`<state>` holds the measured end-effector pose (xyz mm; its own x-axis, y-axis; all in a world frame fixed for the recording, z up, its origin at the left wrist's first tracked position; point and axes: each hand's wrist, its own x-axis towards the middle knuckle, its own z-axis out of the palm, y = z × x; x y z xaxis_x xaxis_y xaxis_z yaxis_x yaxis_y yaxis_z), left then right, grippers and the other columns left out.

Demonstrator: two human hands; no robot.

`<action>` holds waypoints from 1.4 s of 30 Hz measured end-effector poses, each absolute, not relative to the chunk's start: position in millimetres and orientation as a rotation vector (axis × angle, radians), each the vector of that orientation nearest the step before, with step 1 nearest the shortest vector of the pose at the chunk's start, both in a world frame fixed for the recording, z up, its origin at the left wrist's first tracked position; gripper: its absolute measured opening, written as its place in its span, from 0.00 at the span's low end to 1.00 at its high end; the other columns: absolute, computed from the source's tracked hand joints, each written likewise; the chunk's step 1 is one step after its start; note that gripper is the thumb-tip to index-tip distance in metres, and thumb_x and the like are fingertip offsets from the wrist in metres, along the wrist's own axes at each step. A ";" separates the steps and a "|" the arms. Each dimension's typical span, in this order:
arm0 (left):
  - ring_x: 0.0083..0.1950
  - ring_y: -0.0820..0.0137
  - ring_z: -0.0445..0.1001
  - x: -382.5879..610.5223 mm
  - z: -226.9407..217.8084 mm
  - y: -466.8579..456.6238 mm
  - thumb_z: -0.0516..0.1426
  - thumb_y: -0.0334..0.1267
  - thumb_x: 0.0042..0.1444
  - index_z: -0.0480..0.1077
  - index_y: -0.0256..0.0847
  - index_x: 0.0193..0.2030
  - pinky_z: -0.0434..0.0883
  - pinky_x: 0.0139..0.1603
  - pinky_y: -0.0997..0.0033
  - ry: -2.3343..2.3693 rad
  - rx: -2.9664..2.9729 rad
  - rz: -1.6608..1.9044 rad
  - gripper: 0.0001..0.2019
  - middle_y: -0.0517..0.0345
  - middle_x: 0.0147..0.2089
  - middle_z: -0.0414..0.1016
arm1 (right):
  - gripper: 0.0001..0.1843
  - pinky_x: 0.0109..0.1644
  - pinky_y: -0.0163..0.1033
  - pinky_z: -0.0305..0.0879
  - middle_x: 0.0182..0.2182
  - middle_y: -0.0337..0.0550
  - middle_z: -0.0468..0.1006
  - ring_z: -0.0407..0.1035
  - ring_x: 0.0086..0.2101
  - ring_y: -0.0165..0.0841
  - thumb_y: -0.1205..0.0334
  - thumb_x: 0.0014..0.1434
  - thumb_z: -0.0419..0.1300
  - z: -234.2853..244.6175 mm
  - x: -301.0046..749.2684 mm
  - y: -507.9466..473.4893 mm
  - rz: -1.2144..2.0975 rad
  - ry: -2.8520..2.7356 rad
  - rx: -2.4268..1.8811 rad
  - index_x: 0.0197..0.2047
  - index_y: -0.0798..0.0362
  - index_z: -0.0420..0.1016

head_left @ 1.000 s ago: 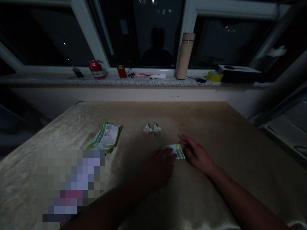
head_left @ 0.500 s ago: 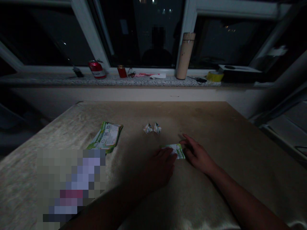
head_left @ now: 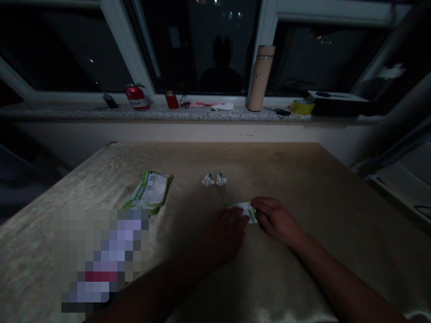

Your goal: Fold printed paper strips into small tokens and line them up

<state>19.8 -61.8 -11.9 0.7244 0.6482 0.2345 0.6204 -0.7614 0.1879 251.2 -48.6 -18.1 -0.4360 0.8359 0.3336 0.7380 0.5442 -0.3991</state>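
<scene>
A small rectangle of white and green printed paper (head_left: 248, 208) lies on the tabletop, perhaps folded; the layers cannot be made out. My left hand (head_left: 227, 231), in deep shadow, presses bent fingers on its left part. At the paper's right edge, the fingers of my right hand (head_left: 276, 220) are closed, with fingertips and thumb touching the edge. Beyond the hands stand two small pointed folded-paper shapes, the left one (head_left: 208, 180) and the right one (head_left: 221, 180), side by side in the same printed colours.
Left on the table (head_left: 286, 166) lies a stack of green and white printed sheets (head_left: 153, 190), next to a pixelated patch. The windowsill (head_left: 208, 115) behind bears a red can (head_left: 137, 98), a red jar (head_left: 172, 100), a tall tan flask (head_left: 261, 80), yellow tape (head_left: 301, 107) and a dark box (head_left: 340, 105).
My right hand has drawn its raised, stretched fingers down and in onto the paper's right edge. My left hand and the paper stay nearly still.
</scene>
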 end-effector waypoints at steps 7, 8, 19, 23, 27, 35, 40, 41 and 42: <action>0.65 0.58 0.67 20.7 -11.0 -62.3 0.49 0.37 0.67 0.65 0.40 0.62 0.64 0.67 0.50 1.049 2.815 0.443 0.19 0.44 0.64 0.68 | 0.20 0.62 0.52 0.66 0.54 0.53 0.77 0.71 0.54 0.43 0.67 0.64 0.53 -11.2 247.8 -53.8 0.178 -2.397 -1.357 0.57 0.55 0.75; 0.65 0.57 0.67 20.7 -10.7 -62.4 0.49 0.37 0.67 0.65 0.40 0.62 0.64 0.67 0.50 1.052 2.813 0.438 0.19 0.44 0.64 0.68 | 0.20 0.62 0.52 0.66 0.54 0.52 0.77 0.71 0.54 0.43 0.67 0.64 0.53 -11.0 248.1 -53.8 0.178 -2.398 -1.352 0.57 0.54 0.75; 0.64 0.55 0.67 15.0 -15.2 -61.8 0.50 0.38 0.67 0.65 0.35 0.62 0.65 0.66 0.52 1.089 2.856 0.460 0.19 0.44 0.63 0.69 | 0.19 0.61 0.51 0.66 0.54 0.52 0.77 0.71 0.54 0.43 0.66 0.63 0.55 -9.0 248.7 -53.7 0.209 -2.399 -1.353 0.56 0.53 0.76; 0.65 0.55 0.67 15.3 -18.8 -61.7 0.50 0.39 0.67 0.65 0.35 0.62 0.66 0.66 0.52 1.083 2.867 0.474 0.20 0.43 0.64 0.69 | 0.19 0.62 0.51 0.66 0.54 0.51 0.77 0.70 0.54 0.43 0.65 0.64 0.54 -12.4 249.3 -53.4 0.198 -2.404 -1.365 0.57 0.53 0.75; 0.65 0.55 0.67 16.2 -15.4 -62.3 0.49 0.38 0.67 0.65 0.35 0.62 0.66 0.66 0.51 1.087 2.865 0.452 0.19 0.42 0.64 0.69 | 0.19 0.62 0.52 0.66 0.54 0.51 0.77 0.70 0.54 0.43 0.65 0.65 0.54 -13.7 249.3 -53.3 0.206 -2.391 -1.366 0.57 0.54 0.75; 0.64 0.56 0.68 16.7 -15.5 -63.1 0.48 0.39 0.67 0.65 0.36 0.62 0.66 0.65 0.51 1.099 2.864 0.484 0.19 0.42 0.64 0.69 | 0.19 0.61 0.53 0.67 0.54 0.51 0.77 0.71 0.54 0.43 0.64 0.65 0.54 -13.8 248.9 -53.5 0.217 -2.357 -1.337 0.57 0.52 0.75; 0.65 0.56 0.68 17.6 -16.6 -62.8 0.48 0.39 0.67 0.65 0.35 0.62 0.65 0.65 0.51 1.096 2.866 0.471 0.20 0.42 0.64 0.69 | 0.18 0.60 0.52 0.67 0.53 0.51 0.77 0.71 0.53 0.44 0.60 0.66 0.55 -16.4 245.0 -52.9 0.192 -2.336 -1.383 0.57 0.52 0.75; 0.65 0.55 0.67 17.7 -16.5 -62.5 0.48 0.39 0.67 0.65 0.34 0.62 0.65 0.65 0.51 1.098 2.865 0.460 0.20 0.41 0.64 0.69 | 0.18 0.60 0.52 0.67 0.53 0.51 0.77 0.71 0.53 0.44 0.58 0.66 0.55 -16.9 243.4 -52.8 0.184 -2.331 -1.399 0.56 0.52 0.75; 0.65 0.55 0.67 17.9 -16.3 -62.2 0.49 0.39 0.67 0.65 0.33 0.62 0.65 0.65 0.51 1.100 2.862 0.448 0.20 0.41 0.64 0.69 | 0.18 0.60 0.52 0.67 0.53 0.51 0.77 0.71 0.52 0.44 0.57 0.66 0.56 -17.2 241.7 -52.7 0.175 -2.326 -1.417 0.56 0.52 0.76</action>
<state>17.9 -62.2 -16.3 0.7064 0.6616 0.2517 0.6490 -0.7472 0.1427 241.7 -52.7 -17.2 -0.3994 0.8737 0.2776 0.8223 0.4753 -0.3130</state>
